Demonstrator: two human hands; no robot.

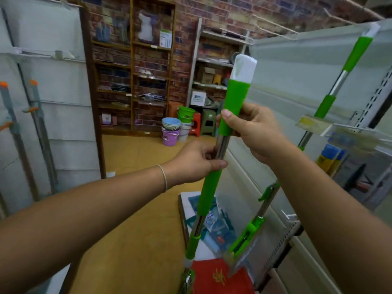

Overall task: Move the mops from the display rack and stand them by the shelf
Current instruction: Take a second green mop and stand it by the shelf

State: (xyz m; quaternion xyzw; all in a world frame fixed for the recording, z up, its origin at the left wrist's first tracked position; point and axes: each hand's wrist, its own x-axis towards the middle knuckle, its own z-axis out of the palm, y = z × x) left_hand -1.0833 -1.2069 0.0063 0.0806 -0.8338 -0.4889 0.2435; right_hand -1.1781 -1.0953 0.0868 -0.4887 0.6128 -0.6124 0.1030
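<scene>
up front, both hands clasp one green-and-steel mop handle [214, 183] that stands nearly upright with its white-wrapped top tilted right: the left hand [194, 161] is closed on the bare steel stretch, the right hand [252, 128] closed on the green grip above it. a second green mop [341, 79] leans against the white shelving [297, 66] close on the right, while open tan floor [135, 158] runs ahead to stacked plastic buckets [170, 133] and wooden shelves [131, 66] on a brick wall, with a red mat [218, 276] at the near edge.

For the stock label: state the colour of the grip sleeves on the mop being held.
Bright green grip sleeves on a silver pole, white-wrapped tip; head view.
</scene>
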